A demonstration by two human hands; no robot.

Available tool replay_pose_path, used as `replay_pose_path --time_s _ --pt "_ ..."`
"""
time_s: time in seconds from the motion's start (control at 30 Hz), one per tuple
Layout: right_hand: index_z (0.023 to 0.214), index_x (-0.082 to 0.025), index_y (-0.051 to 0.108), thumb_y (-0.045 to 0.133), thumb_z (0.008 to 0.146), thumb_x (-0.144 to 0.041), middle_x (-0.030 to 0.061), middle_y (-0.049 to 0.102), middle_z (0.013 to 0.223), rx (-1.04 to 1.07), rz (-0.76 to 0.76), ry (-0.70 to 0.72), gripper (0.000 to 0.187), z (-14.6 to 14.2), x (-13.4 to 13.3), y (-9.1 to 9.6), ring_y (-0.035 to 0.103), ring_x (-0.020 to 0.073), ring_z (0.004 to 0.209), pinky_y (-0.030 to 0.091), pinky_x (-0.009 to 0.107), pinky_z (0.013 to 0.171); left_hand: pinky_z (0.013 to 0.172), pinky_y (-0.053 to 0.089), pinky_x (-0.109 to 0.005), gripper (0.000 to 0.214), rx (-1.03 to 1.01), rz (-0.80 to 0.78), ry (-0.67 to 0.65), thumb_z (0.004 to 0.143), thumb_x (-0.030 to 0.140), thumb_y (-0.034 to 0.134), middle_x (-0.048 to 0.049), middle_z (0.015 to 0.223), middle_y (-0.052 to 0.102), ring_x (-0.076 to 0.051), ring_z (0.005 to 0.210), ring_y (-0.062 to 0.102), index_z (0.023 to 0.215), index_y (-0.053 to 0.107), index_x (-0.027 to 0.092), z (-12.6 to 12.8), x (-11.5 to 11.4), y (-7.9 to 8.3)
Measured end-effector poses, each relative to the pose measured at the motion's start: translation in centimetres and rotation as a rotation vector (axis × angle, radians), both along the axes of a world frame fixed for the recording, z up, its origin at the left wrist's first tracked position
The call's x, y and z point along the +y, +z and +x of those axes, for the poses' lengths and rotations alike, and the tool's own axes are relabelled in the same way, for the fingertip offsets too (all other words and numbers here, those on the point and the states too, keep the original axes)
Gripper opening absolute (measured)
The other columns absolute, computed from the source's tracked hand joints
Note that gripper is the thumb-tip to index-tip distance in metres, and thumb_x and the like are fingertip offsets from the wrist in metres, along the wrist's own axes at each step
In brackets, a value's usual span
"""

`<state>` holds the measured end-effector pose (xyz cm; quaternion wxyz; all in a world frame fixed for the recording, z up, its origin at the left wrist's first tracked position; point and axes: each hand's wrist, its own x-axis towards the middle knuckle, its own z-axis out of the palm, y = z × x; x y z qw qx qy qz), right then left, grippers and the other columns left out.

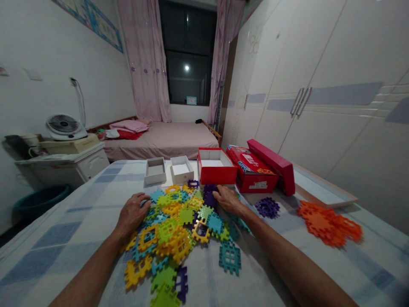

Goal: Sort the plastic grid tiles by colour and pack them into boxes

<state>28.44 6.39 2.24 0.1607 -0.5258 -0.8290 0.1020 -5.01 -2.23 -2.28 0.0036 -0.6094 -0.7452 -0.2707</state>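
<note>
A heap of plastic interlocking building pieces point(187, 216) in yellow, green, blue and purple lies between my hands. At its left edge rests my left hand point(132, 213), fingers loosely bent and apart, next to blue pieces, with nothing visibly held. My right hand point(227, 198) is at the far right side of the heap, thumb and fingers closed on a purple building piece point(210, 197). Purple pieces point(267, 207) lie together to the right of that hand. Farther right is a group of orange pieces point(322, 224). One teal square piece point(230, 257) lies nearer to me.
Behind the heap stand a grey-lined box point(155, 178), a white box point(182, 177) and an open red box point(217, 175). A printed red box point(257, 181) has a red lid point(271, 166) leaning on it. A shallow tray point(326, 189) lies right; checked cloth point(96, 200) covers the surface.
</note>
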Motion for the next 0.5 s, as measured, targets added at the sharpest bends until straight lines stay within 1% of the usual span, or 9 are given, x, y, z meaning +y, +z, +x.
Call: replay_pose_path --time_s 0.13,0.23,0.33,0.43,0.5 --pt "0.09 -0.018 0.052 0.042 0.088 -0.027 0.0122 0.063 0.093 -0.069 0.031 -0.025 0.013 -0.5 -0.1 -0.1 0.056 0.0234 0.091 0.034 0.033 0.078 0.101 0.04 -0.039 0.051 0.0 -0.005 0.009 0.077 0.046 0.035 -0.0148 0.118 0.059 -0.027 0.109 0.056 0.096 0.069 0.014 0.0 0.1 0.0" --pt "0.094 -0.016 0.051 0.044 0.086 -0.022 0.0128 0.064 0.092 -0.084 0.048 -0.046 0.013 -0.7 -0.2 -0.3 0.057 0.0241 0.089 0.034 0.033 0.079 0.1 0.041 -0.04 0.05 0.002 0.01 -0.001 0.077 0.046 0.035 -0.0151 0.117 0.059 -0.028 0.109 0.057 0.096 0.069 0.014 -0.1 0.2 -0.2" --pt "0.094 -0.017 0.051 0.043 0.087 -0.023 0.0117 0.064 0.092 -0.056 0.074 -0.058 0.012 -0.7 -0.3 -0.4 0.058 0.0228 0.088 0.034 0.031 0.077 0.099 0.042 -0.039 0.049 0.005 0.029 0.0 0.077 0.045 0.036 -0.0145 0.115 0.06 -0.027 0.108 0.057 0.095 0.069 0.014 -0.1 0.2 -0.4" --pt "0.095 -0.017 0.051 0.04 0.089 -0.026 0.0102 0.064 0.092 -0.003 0.102 -0.084 0.015 0.7 -0.3 0.1 0.059 0.0204 0.085 0.036 0.028 0.072 0.1 0.042 -0.039 0.047 0.005 0.031 0.005 0.077 0.044 0.037 -0.0137 0.115 0.061 -0.027 0.108 0.057 0.094 0.069 0.014 -0.2 0.3 -0.5" --pt "0.096 -0.018 0.051 0.038 0.09 -0.028 0.0089 0.064 0.089 0.026 0.113 -0.112 0.018 2.8 -0.3 0.7 0.059 0.0188 0.081 0.037 0.026 0.068 0.099 0.042 -0.039 0.045 0.006 0.031 0.014 0.076 0.044 0.039 -0.0125 0.115 0.061 -0.026 0.108 0.057 0.093 0.069 0.016 -0.3 0.3 -0.6"
